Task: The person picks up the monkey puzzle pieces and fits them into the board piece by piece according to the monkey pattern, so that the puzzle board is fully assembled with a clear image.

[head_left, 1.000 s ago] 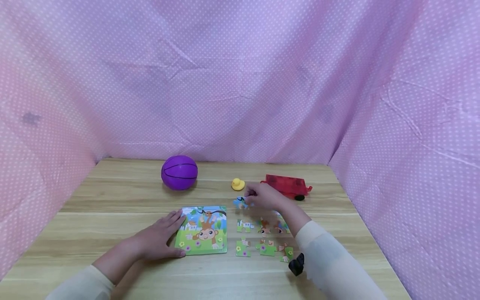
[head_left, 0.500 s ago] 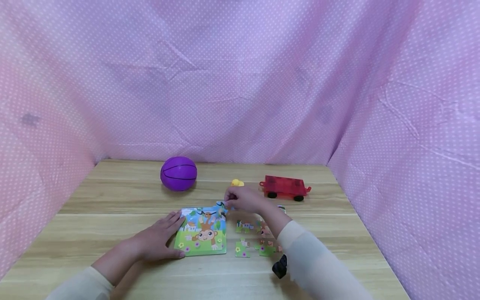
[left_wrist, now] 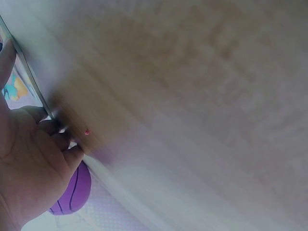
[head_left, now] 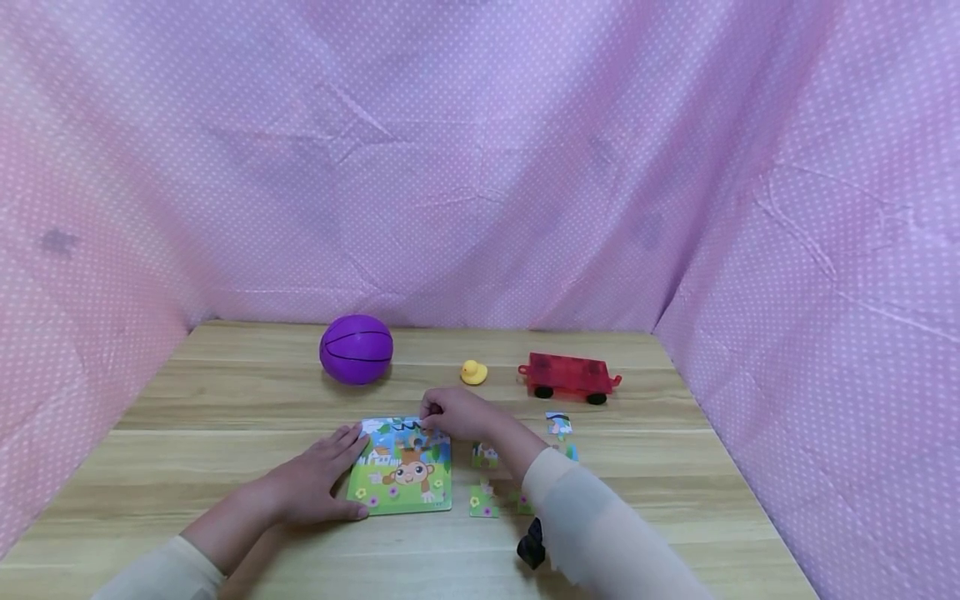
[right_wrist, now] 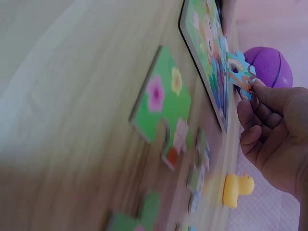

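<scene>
A square monkey picture board lies on the wooden table. My left hand rests along its left side, fingers at the far left corner and thumb at the near left corner. In the left wrist view the fingers touch the board's edge. My right hand is over the board's far right part. Between thumb and fingertips it pinches a blue jigsaw piece with a brown part, tilted just above the board's picture. A green jigsaw piece with flowers lies right of the board, among several other loose pieces.
A purple ball stands at the back left. Behind the board is a yellow toy duck, with a red toy wagon to its right. A jigsaw piece lies in front of the wagon. Pink dotted cloth surrounds the table.
My right hand has carried the jigsaw piece leftward, from in front of the duck to over the board's far part. The left hand has stayed in place.
</scene>
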A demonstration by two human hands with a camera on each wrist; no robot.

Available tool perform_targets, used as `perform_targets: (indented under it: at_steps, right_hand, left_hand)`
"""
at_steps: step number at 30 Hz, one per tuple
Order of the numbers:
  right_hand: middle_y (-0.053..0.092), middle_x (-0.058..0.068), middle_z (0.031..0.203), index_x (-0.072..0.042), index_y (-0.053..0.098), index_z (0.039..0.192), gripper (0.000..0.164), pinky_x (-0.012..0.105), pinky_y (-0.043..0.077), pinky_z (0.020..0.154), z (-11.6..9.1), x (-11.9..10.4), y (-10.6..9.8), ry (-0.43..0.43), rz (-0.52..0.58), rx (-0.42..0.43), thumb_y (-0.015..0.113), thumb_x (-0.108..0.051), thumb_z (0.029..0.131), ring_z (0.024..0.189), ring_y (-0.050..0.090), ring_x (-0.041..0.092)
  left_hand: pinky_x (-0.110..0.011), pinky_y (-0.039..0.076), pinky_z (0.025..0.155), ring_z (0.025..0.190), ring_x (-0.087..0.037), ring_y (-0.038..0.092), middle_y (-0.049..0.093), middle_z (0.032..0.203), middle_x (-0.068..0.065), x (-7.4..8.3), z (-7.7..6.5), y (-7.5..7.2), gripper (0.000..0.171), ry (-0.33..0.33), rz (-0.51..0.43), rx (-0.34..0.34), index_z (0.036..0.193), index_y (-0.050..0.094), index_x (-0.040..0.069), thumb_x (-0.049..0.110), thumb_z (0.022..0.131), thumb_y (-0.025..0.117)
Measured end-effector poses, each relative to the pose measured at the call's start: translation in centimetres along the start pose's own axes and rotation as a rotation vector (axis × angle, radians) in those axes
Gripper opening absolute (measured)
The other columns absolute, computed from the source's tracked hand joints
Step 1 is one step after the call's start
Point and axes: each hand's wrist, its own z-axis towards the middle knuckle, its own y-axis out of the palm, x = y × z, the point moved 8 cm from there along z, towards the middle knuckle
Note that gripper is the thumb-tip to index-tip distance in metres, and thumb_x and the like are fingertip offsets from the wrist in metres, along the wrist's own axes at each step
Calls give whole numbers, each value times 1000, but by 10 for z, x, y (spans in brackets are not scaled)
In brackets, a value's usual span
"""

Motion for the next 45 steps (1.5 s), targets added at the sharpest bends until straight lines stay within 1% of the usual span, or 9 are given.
perform_targets:
  at_steps: [3, 7, 11, 15, 19, 23, 34, 38, 45]
  right_hand:
    - [62, -9, 84, -23, 62, 92, 7, 21, 49, 66, 5, -4, 5, -4, -13, -4, 61, -26, 98, 75, 55, 5]
    - [64, -9, 86, -20, 65, 95, 6, 21, 50, 72, 10, -9, 11, 7, -60, 4, 62, -24, 98, 78, 57, 5]
    - [61, -9, 99, -20, 67, 108, 17, 23, 50, 79, 8, -16, 14, 7, -255, 29, 65, -31, 95, 85, 55, 5]
    - [56, -7, 110, -23, 65, 120, 32, 24, 51, 82, 3, -31, 20, -54, -463, 39, 66, -40, 93, 91, 53, 7]
    - [57, -8, 108, -24, 66, 120, 32, 24, 50, 81, 2, -43, 28, -117, -599, 47, 64, -42, 94, 94, 52, 8]
    - [59, -8, 111, -26, 66, 121, 30, 25, 51, 86, 3, -45, 33, -115, -689, 65, 62, -42, 95, 99, 53, 9]
    - [60, -7, 113, -26, 65, 122, 32, 28, 52, 89, 7, -46, 37, -61, -748, 91, 60, -44, 96, 101, 53, 11]
    - [60, -7, 115, -27, 64, 124, 33, 29, 52, 90, 8, -46, 39, -47, -745, 86, 59, -44, 97, 103, 53, 12]
    - [61, -9, 117, -31, 66, 119, 28, 29, 53, 86, 12, -45, 38, -42, -712, 86, 63, -44, 94, 103, 53, 11]
  left_hand:
    - [-59, 17, 120, 151, -38, 8, 11, 165, -12, 0, 0, 1, 111, 0, 1, 2, 157, 23, 9, 74, 76, 63]
    - [-59, 17, 120, 151, -37, 8, 11, 166, -10, -1, 0, 2, 111, -2, -7, 1, 157, 23, 10, 74, 76, 63]
    - [-59, 17, 120, 152, -37, 8, 11, 166, -10, -1, 0, 3, 111, 1, -9, 1, 157, 23, 10, 75, 76, 63]
    - [-59, 17, 120, 151, -37, 9, 12, 165, -10, -1, 0, 3, 111, 8, 3, 10, 157, 23, 10, 75, 76, 62]
    - [-59, 18, 120, 152, -37, 9, 12, 165, -10, -2, 1, 3, 111, 11, 16, 19, 157, 23, 10, 76, 77, 61]
    - [-57, 18, 121, 152, -34, 8, 11, 166, -8, -4, 2, 4, 111, 7, 30, 23, 157, 22, 12, 77, 76, 61]
    - [-57, 18, 121, 152, -35, 9, 11, 166, -9, -3, 2, 1, 111, 16, 26, 27, 157, 23, 10, 77, 77, 60]
    - [-59, 19, 120, 151, -38, 9, 12, 165, -11, -3, 1, 1, 111, 23, 14, 25, 156, 24, 9, 76, 77, 61]
    - [-59, 19, 120, 151, -38, 9, 12, 165, -11, -4, 1, 1, 111, 25, 16, 29, 157, 23, 9, 78, 77, 59]
